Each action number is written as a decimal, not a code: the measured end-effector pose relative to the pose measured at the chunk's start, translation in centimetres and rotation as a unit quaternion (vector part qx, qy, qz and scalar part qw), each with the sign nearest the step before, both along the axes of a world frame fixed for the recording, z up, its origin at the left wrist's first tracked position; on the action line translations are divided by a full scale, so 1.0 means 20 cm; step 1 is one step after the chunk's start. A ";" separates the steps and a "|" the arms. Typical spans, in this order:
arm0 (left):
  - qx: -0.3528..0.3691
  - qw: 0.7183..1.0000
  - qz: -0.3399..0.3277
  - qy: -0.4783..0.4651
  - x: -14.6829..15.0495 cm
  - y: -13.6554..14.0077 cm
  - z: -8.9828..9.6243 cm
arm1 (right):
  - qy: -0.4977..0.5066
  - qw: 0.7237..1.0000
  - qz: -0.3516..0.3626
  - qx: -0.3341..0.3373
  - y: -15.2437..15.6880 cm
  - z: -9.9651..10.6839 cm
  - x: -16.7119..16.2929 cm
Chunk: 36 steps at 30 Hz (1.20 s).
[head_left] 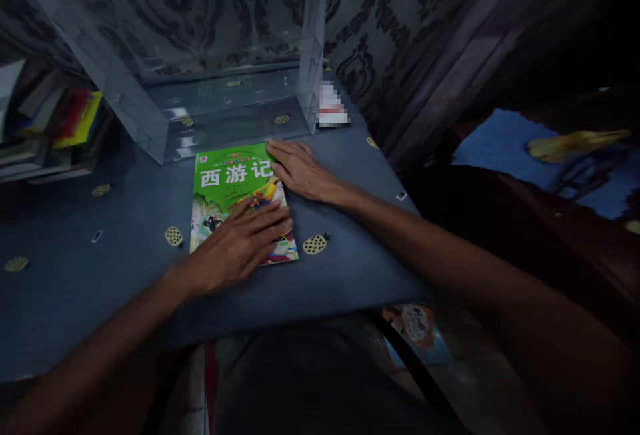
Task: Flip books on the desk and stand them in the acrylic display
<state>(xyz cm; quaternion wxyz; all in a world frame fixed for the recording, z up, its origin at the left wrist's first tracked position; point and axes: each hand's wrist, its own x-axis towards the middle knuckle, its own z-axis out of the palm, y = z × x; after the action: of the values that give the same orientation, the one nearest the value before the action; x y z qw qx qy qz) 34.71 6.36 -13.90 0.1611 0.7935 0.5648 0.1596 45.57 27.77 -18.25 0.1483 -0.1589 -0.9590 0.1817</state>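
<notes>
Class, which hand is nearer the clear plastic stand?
Right. The right hand lies just short of the stand; the left hand rests on the green book, farther away.

Both forearms are bare and slender: the left forearm (pixel 115 338) crosses the lower left of the frame, the right forearm (pixel 425 241) the right side. Each narrows to a bare wrist. The left hand (pixel 235 245) and right hand (pixel 305 171) are ungloved, with long, thin fingers (pixel 263 217). A dark, seemingly plain garment (pixel 310 375) fills the bottom centre, its details lost in shadow.
</notes>
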 end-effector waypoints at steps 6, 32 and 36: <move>-0.060 0.997 -0.044 -0.020 0.03 -0.11 0.03 | -0.003 1.000 0.004 0.000 0.03 -0.02 -0.01; 0.231 0.951 0.013 0.203 0.14 -0.34 -0.12 | -0.039 0.996 0.044 0.063 -0.56 0.03 0.49; 0.233 0.948 0.063 0.208 0.06 -0.49 -0.13 | -0.041 0.996 0.048 0.066 -0.55 0.03 0.48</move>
<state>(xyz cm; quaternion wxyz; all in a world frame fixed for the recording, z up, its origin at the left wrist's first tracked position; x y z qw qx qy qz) 35.96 -3.45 -16.52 -0.1597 0.7870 0.5822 0.1274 55.24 16.76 -17.73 0.1098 -0.1098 -0.9807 0.1185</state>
